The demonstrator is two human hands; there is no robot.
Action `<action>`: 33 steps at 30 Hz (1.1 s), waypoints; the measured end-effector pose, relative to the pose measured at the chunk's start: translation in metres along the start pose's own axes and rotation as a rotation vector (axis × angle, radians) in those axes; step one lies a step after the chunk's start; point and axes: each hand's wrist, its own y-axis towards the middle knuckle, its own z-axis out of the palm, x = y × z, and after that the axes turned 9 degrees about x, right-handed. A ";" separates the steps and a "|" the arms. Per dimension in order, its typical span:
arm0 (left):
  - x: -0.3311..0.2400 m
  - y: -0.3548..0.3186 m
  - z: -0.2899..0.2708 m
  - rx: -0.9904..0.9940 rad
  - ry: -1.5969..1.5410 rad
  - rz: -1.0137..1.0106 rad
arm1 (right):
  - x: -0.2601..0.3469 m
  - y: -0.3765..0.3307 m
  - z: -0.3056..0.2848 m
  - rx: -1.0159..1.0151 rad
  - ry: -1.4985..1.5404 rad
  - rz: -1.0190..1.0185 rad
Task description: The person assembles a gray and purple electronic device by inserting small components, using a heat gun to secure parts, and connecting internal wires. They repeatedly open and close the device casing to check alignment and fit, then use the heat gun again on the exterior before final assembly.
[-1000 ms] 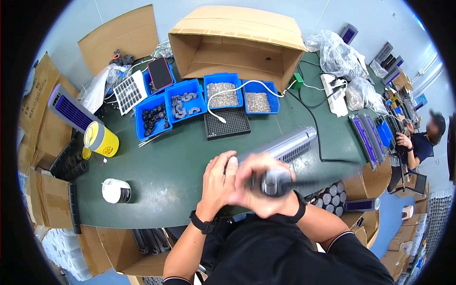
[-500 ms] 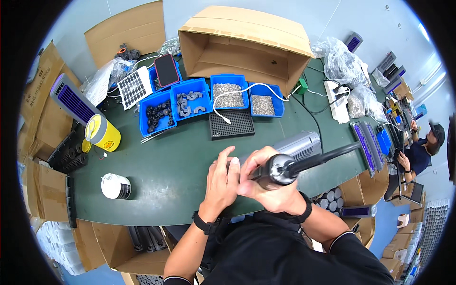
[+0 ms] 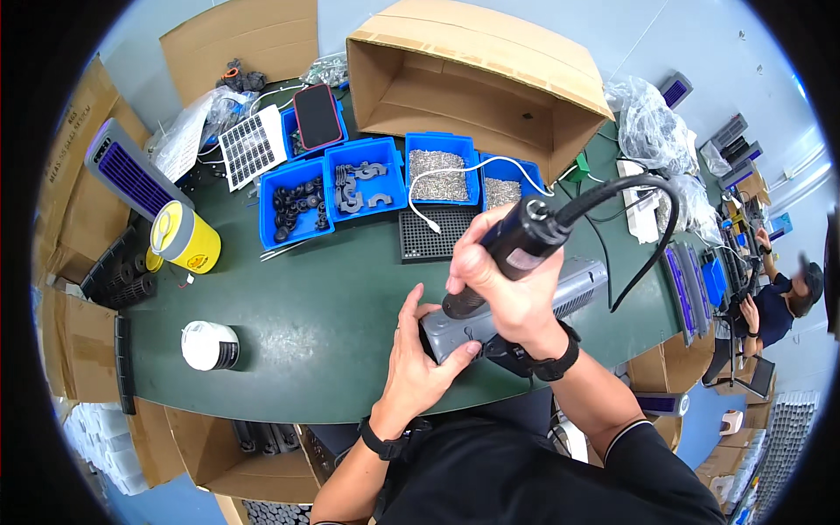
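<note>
My right hand (image 3: 507,284) grips a black and blue electric screwdriver (image 3: 512,249), held upright with its tip down on a long grey device (image 3: 573,293) lying on the green table (image 3: 306,315). A black cable (image 3: 643,201) loops off the top of the tool. My left hand (image 3: 420,359) clasps the near end of the grey device, fingers wrapped over its end. A black screw tray (image 3: 433,236) lies just beyond the hands.
Blue bins (image 3: 350,188) of black parts and screws sit in a row behind, before a big open cardboard box (image 3: 472,79). A yellow container (image 3: 184,236) and white tub (image 3: 210,346) stand at left. Another person (image 3: 779,297) works at far right.
The screwdriver has swung from lying nearly level to standing upright, tip down on the grey device. My left hand has stayed on the device's near end.
</note>
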 end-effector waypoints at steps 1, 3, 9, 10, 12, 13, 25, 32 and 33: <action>-0.001 -0.001 -0.002 -0.006 -0.020 -0.002 | -0.003 -0.001 0.003 0.031 -0.074 -0.005; 0.004 0.001 -0.002 -0.017 0.065 0.083 | -0.008 -0.011 0.007 0.059 -0.110 -0.128; 0.008 0.003 -0.002 -0.014 0.033 0.117 | -0.010 -0.012 0.006 0.159 -0.157 -0.082; 0.007 0.002 -0.002 -0.018 0.033 0.116 | -0.013 -0.012 0.005 0.172 -0.150 -0.090; 0.006 0.004 -0.002 -0.024 0.033 0.127 | -0.013 -0.012 0.003 0.189 -0.154 -0.078; 0.007 0.004 -0.001 -0.027 0.035 0.135 | -0.014 -0.012 0.002 0.197 -0.155 -0.072; 0.000 -0.024 -0.046 0.034 -0.071 -0.006 | 0.022 -0.001 -0.031 -0.072 0.092 -0.210; 0.003 -0.029 -0.049 0.018 -0.089 0.004 | 0.018 -0.006 -0.034 -0.170 -0.021 -0.095; 0.003 -0.028 -0.049 0.018 -0.088 0.009 | 0.015 -0.007 -0.032 -0.184 -0.037 -0.078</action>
